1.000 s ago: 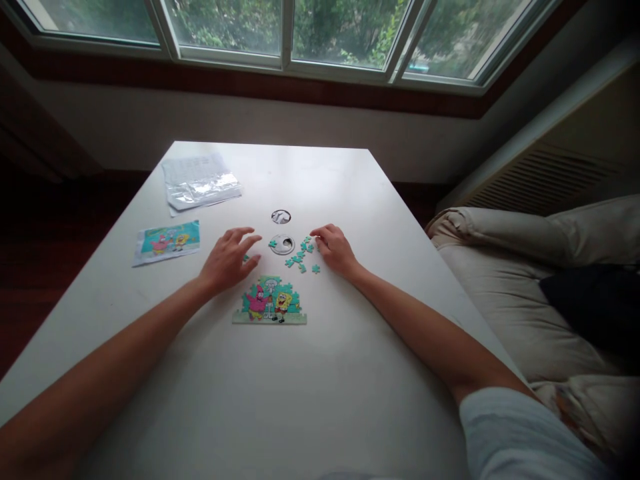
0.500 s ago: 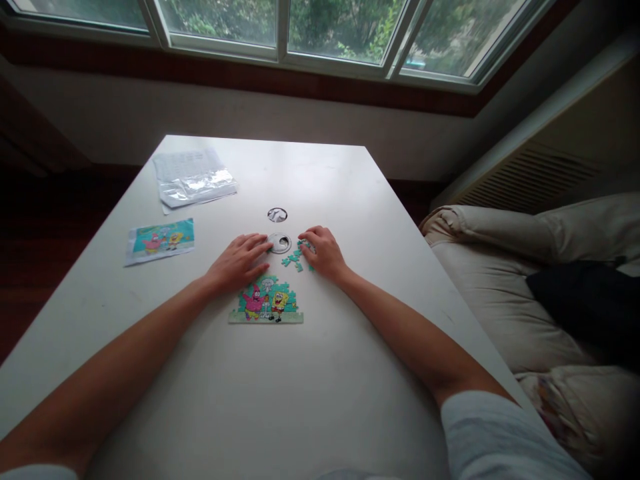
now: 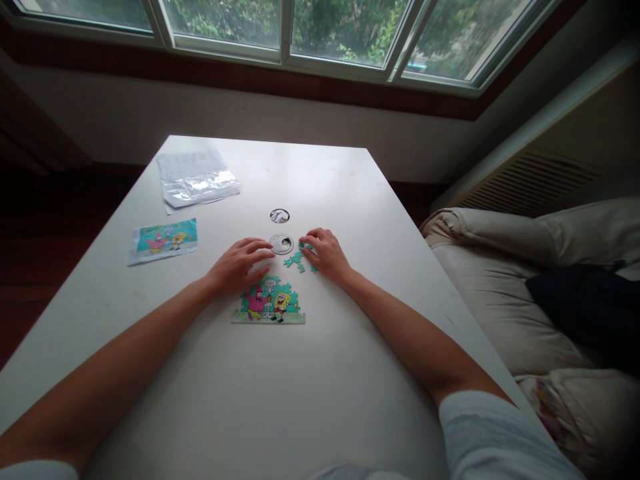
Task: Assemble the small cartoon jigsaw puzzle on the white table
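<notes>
- Since the part-built puzzle (image 3: pixel 270 303) lies nearest you, it's presumably placed for easy reach.
- At its eleven o'clock, your left hand (image 3: pixel 240 265) is loosely open.
- At one, your right hand (image 3: pixel 326 253) curls over loose pieces (image 3: pixel 301 269), grip unclear.

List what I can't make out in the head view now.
Head view: how many loose teal jigsaw pieces lie there; the bare right hand covers some.
Head view: whether the bare left hand holds a piece; its own fingers hide it.
Head view: print on the white paper sheet; too small and faint.
</notes>
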`<state>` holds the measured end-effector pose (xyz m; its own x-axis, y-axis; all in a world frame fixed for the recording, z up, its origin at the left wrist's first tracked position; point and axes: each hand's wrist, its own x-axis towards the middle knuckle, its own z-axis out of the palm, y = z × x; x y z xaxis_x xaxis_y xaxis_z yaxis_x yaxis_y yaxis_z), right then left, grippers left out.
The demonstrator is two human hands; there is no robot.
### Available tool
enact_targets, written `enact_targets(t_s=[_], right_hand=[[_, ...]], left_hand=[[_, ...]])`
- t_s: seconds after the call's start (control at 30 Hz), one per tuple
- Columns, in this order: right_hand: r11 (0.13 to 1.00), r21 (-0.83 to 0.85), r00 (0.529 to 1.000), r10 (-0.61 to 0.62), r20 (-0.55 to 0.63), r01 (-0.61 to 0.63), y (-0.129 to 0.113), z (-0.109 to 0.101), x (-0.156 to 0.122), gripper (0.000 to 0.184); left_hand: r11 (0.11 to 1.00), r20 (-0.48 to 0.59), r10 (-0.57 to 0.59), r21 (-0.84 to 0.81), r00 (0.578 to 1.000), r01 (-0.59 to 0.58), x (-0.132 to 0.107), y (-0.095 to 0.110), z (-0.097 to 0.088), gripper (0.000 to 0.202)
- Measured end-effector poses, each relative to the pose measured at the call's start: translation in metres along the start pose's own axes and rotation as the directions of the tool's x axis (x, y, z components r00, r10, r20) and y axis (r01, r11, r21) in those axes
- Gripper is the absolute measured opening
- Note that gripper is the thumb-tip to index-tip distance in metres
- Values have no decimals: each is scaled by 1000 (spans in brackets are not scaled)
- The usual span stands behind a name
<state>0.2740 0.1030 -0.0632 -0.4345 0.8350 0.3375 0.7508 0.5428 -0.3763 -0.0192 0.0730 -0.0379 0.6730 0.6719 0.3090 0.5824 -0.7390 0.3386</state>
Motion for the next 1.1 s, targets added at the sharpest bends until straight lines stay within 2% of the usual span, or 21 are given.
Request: enact_targets(t_s=[0.13,0.23,0.4,0.53,0.6,0.7,0.83,0.97,1.1], right_hand=[[1000,-18,1000,13,22,-12,-2,-3,1,25],[999,-10,998,38,48,-37,-1,-3,3,24],[994,70,996,86,18,-88,0,-2,5,22],[974,218,997,71,-35,-61,-4,-7,5,6],[942,331,998,60,-21,-50,-8,-12,3,6],[875,477,996,83,30,-87,-17,-21,-2,11],[808,573,978,22,208,-140,-33,-32,-11,14],[820,559,939,-86,333,-124,-49,-35,-17,11],[831,542,914,-115,389,-126,-55,-32,-21,10]], left_hand=[[988,87,145,-70,986,-140,3,19,1,40],[977,155,207,-88,966,-196,4,30,3,52],[979,204,206,-60,957,-197,1,33,5,63],[984,204,180,-36,962,-176,-1,26,4,57],[983,188,185,-31,965,-182,0,23,3,52],[981,152,196,-31,969,-193,0,19,0,42],[979,152,205,-32,967,-202,1,18,-2,35],[981,156,196,-44,968,-191,0,19,-3,33],[983,155,179,-59,972,-172,0,20,-5,32]])
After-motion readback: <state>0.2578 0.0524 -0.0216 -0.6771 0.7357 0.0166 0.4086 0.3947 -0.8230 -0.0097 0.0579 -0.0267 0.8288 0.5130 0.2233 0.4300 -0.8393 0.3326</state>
